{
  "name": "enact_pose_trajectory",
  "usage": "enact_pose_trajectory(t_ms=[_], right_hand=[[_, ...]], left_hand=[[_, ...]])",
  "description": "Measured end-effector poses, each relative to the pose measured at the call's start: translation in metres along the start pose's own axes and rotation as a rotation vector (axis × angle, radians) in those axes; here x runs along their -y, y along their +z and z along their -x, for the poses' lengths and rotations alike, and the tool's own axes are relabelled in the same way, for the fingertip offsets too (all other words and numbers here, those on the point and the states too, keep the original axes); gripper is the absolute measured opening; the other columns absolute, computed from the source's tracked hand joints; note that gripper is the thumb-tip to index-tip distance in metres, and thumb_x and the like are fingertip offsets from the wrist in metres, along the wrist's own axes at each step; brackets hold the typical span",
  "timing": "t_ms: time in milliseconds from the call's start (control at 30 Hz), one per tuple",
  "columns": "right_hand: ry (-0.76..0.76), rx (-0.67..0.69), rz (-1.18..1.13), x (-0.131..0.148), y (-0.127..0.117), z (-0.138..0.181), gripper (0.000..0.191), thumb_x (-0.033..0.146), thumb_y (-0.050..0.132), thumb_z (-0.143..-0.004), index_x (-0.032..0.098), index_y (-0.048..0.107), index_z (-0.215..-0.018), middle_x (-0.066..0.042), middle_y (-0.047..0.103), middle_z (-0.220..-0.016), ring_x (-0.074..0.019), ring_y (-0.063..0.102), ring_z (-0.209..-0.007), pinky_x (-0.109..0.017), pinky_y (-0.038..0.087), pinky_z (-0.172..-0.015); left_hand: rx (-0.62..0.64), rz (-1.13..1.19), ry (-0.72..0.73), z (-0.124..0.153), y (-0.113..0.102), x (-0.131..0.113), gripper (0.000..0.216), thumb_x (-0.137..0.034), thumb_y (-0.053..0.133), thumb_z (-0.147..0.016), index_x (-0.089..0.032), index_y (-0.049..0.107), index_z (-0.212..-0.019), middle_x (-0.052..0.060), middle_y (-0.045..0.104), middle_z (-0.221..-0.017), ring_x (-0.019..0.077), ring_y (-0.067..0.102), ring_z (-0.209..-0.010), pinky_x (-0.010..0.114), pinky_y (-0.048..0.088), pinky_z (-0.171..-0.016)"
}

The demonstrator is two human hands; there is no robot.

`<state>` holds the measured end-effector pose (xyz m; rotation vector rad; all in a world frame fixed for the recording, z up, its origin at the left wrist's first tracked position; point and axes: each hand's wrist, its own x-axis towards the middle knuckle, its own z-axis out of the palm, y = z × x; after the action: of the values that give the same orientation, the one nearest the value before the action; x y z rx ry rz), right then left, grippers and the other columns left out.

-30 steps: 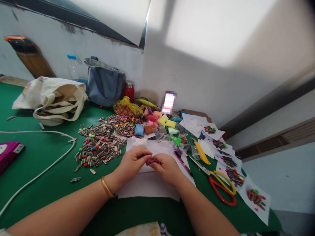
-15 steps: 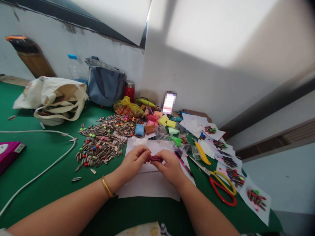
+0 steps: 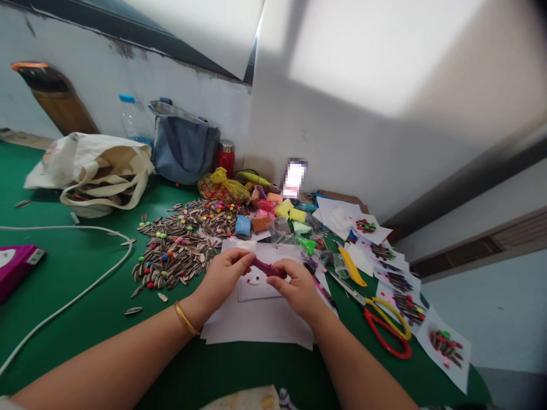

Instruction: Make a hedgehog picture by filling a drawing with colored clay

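My left hand (image 3: 223, 275) and my right hand (image 3: 296, 286) both pinch a small dark pink lump of clay (image 3: 267, 268) and hold it between them, stretched into a short strip. They hover just above a stack of white paper (image 3: 256, 322) on the green table (image 3: 85, 296). A small white card (image 3: 256, 286) with faint marks lies on the paper under the clay. A gold bangle sits on my left wrist.
A pile of sunflower seeds (image 3: 179, 245) with coloured clay dots lies left of the paper. Coloured clay blocks (image 3: 273, 213) sit behind it. Red-handled scissors (image 3: 384, 327), a yellow tool (image 3: 351, 266) and seed-decorated cards (image 3: 444, 344) lie right. Bags (image 3: 94, 171), a white cable (image 3: 64, 302).
Both hands have lifted the clay a little off the paper and pulled it longer. The small white card beneath them has come into view.
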<state>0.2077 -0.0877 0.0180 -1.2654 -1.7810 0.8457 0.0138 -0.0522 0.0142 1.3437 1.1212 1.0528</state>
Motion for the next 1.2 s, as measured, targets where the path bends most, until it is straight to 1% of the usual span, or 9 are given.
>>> enact_pose_trajectory(t_ms=[200,400,533,667,733,800,900,1000,1200], right_hand=[[-0.064,0.096,-0.031,0.003,0.004,0.001,0.016,0.027,0.055,-0.092,0.02,0.07,-0.095,-0.004,0.071,-0.09,-0.0175,0.064,-0.085,-0.029,0.047,-0.078],[-0.019,0.03,0.177,-0.003,0.007,0.001,0.014,0.028,0.062,-0.09,0.02,0.068,-0.082,-0.002,0.066,-0.078,-0.0164,0.058,-0.074,-0.028,0.04,-0.068],[0.02,-0.021,0.213,-0.006,0.008,0.002,0.022,0.033,0.07,-0.085,0.019,0.061,-0.071,0.0,0.059,-0.069,-0.0148,0.053,-0.066,-0.027,0.037,-0.062],[0.004,-0.059,0.121,-0.006,0.007,0.003,0.024,0.035,0.077,-0.079,0.02,0.064,-0.093,0.0,0.061,-0.078,-0.0156,0.056,-0.072,-0.028,0.043,-0.068],[-0.072,-0.032,0.058,-0.006,0.007,0.003,0.04,0.037,0.077,-0.08,0.022,0.062,-0.114,-0.001,0.063,-0.086,-0.0167,0.058,-0.077,-0.029,0.046,-0.073],[-0.171,0.035,0.044,-0.006,0.008,0.003,0.042,0.038,0.073,-0.085,0.025,0.062,-0.123,-0.002,0.064,-0.09,-0.0178,0.059,-0.082,-0.031,0.046,-0.077],[-0.239,0.055,0.076,-0.006,0.007,0.002,0.027,0.037,0.067,-0.091,0.026,0.069,-0.115,-0.003,0.065,-0.087,-0.0185,0.059,-0.083,-0.032,0.045,-0.077],[-0.226,-0.024,0.104,-0.005,0.006,0.001,0.021,0.035,0.065,-0.092,0.024,0.073,-0.108,-0.004,0.064,-0.086,-0.0189,0.059,-0.083,-0.032,0.046,-0.076],[-0.206,-0.126,0.13,-0.005,0.005,0.001,0.011,0.029,0.061,-0.094,0.021,0.068,-0.093,-0.004,0.066,-0.086,-0.0183,0.059,-0.082,-0.032,0.045,-0.075]], left_hand=[[0.097,-0.192,0.171,0.003,0.004,0.006,0.024,-0.041,0.063,-0.083,-0.021,0.076,-0.085,0.004,0.072,-0.083,0.0203,0.065,-0.081,0.031,0.052,-0.075],[0.257,-0.254,0.23,0.009,0.006,0.003,0.044,-0.041,0.036,-0.1,-0.018,0.07,-0.082,0.005,0.062,-0.079,0.0178,0.06,-0.075,0.03,0.049,-0.07],[0.358,-0.254,0.307,0.009,0.005,0.001,0.032,-0.042,0.049,-0.094,-0.02,0.073,-0.098,0.006,0.066,-0.091,0.0204,0.061,-0.089,0.032,0.047,-0.082],[0.277,-0.174,0.096,0.005,0.003,0.002,0.034,-0.045,0.056,-0.089,-0.016,0.074,-0.088,0.004,0.066,-0.079,0.0176,0.059,-0.073,0.029,0.046,-0.07],[0.278,-0.145,-0.003,0.004,0.002,0.003,0.035,-0.047,0.059,-0.085,-0.015,0.072,-0.08,0.002,0.064,-0.07,0.0153,0.054,-0.064,0.027,0.042,-0.061],[0.31,-0.117,-0.056,0.005,0.003,0.003,0.039,-0.051,0.06,-0.084,-0.015,0.071,-0.075,0.001,0.06,-0.063,0.0137,0.05,-0.059,0.026,0.038,-0.056],[0.355,-0.029,-0.113,0.007,0.004,0.002,0.057,-0.065,0.049,-0.087,-0.014,0.067,-0.069,0.001,0.056,-0.058,0.013,0.048,-0.055,0.026,0.036,-0.055],[0.349,0.074,-0.18,0.007,0.004,0.001,0.07,-0.074,0.038,-0.087,-0.013,0.064,-0.066,0.003,0.058,-0.058,0.0139,0.052,-0.056,0.027,0.041,-0.058],[0.296,0.105,-0.156,0.004,0.005,-0.003,0.042,-0.052,0.074,-0.073,-0.014,0.071,-0.091,0.003,0.067,-0.075,0.0148,0.059,-0.066,0.026,0.045,-0.062]])
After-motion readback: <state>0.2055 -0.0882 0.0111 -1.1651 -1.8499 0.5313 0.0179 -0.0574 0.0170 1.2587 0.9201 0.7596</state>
